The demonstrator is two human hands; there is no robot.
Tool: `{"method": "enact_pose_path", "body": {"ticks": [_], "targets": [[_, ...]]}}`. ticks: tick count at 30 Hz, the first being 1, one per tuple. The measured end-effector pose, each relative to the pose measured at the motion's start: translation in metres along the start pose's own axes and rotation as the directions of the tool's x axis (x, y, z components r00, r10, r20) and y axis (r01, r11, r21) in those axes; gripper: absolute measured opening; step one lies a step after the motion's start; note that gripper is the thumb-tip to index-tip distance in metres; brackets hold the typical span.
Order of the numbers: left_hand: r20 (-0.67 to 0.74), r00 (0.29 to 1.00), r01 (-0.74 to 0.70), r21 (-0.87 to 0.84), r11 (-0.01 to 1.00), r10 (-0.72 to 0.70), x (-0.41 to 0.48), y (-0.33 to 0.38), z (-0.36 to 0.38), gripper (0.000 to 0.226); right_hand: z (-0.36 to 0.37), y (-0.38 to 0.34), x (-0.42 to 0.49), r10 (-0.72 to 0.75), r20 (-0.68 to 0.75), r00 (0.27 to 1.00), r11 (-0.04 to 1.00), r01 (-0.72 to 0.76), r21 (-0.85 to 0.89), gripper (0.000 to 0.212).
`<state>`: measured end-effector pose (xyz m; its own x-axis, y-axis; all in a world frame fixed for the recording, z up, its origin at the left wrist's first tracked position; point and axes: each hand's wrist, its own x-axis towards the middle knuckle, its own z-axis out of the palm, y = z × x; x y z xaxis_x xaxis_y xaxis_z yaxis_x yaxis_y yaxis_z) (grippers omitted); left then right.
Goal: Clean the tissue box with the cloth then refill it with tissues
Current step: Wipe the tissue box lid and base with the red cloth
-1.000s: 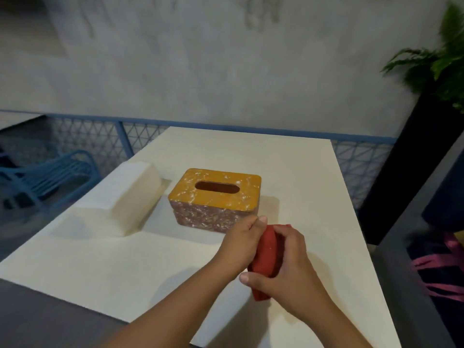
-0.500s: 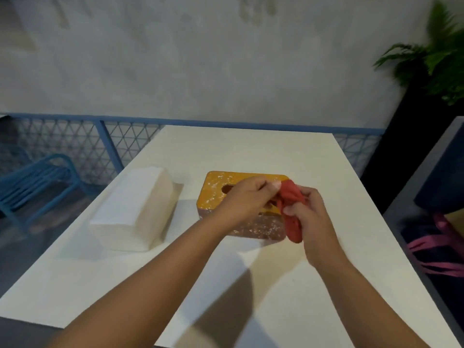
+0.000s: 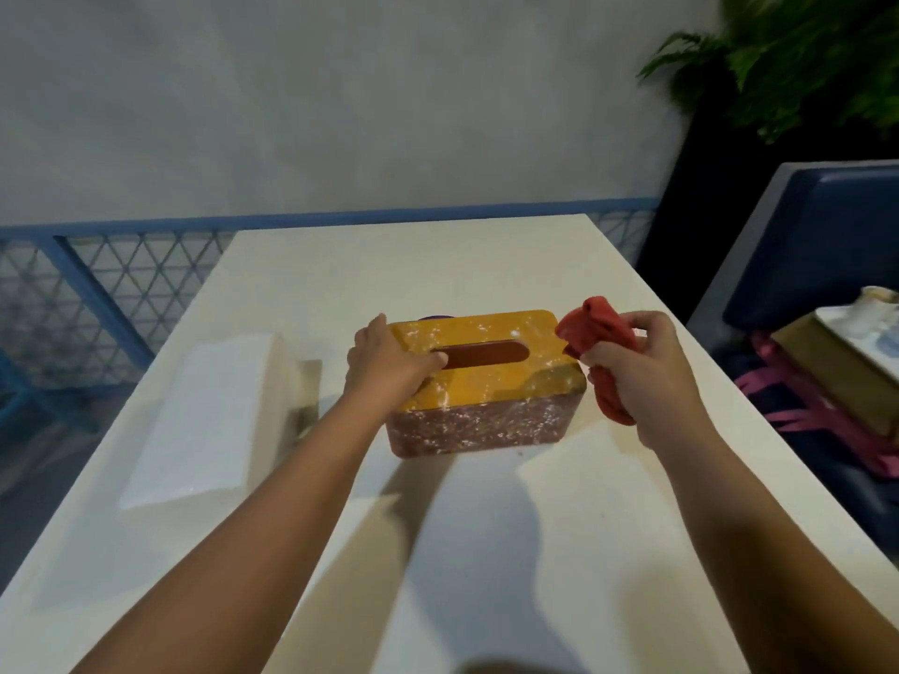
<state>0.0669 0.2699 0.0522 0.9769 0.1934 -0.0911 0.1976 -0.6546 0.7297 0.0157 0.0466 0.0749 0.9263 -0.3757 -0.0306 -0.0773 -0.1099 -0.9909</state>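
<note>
The tissue box point(image 3: 491, 381) has an orange lid with a dark slot and a speckled brown body flecked with white dust. It stands in the middle of the white table point(image 3: 438, 265). My left hand point(image 3: 384, 362) grips the lid's left end, fingers over the far edge and thumb by the slot. My right hand point(image 3: 637, 377) holds the bunched red cloth point(image 3: 598, 333) just off the box's right end. A white stack of tissues point(image 3: 209, 411) lies to the left of the box.
A blue mesh railing point(image 3: 97, 294) runs behind and left of the table. At the right stand a dark blue seat point(image 3: 817, 235), a box with pink straps point(image 3: 827, 381), and a potted plant point(image 3: 802, 55).
My left hand left the cloth and took hold of the box lid's left end. My right hand carried the cloth to the box's right side. The view moved closer to the table.
</note>
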Motion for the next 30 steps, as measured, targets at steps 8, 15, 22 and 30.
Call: {"method": "enact_pose_path", "body": {"ticks": [8, 15, 22, 30], "targets": [[0.018, 0.999, 0.037, -0.095, 0.995, -0.035, 0.013, -0.007, 0.008, 0.073, 0.016, 0.002, 0.004, -0.352, 0.171, 0.92, 0.733, 0.385, -0.56, 0.033], [-0.04, 0.998, 0.039, -0.175, 0.984, -0.047, 0.016, -0.009, 0.01, 0.065, 0.028, 0.026, 0.001, -0.381, 0.504, 0.775, 0.215, 0.605, -0.767, 0.05], [-0.059, 0.997, 0.037, -0.234, 0.971, -0.052, 0.015, -0.008, 0.012, 0.057, 0.014, 0.017, 0.014, -0.34, 0.479, 0.81, 0.135, 0.546, -0.827, 0.045], [-0.083, 0.994, 0.05, -0.266, 0.963, -0.075, 0.013, -0.009, 0.014, 0.073, 0.048, 0.016, -0.003, -0.325, 0.497, 0.805, 0.114, 0.555, -0.824, 0.047]]}}
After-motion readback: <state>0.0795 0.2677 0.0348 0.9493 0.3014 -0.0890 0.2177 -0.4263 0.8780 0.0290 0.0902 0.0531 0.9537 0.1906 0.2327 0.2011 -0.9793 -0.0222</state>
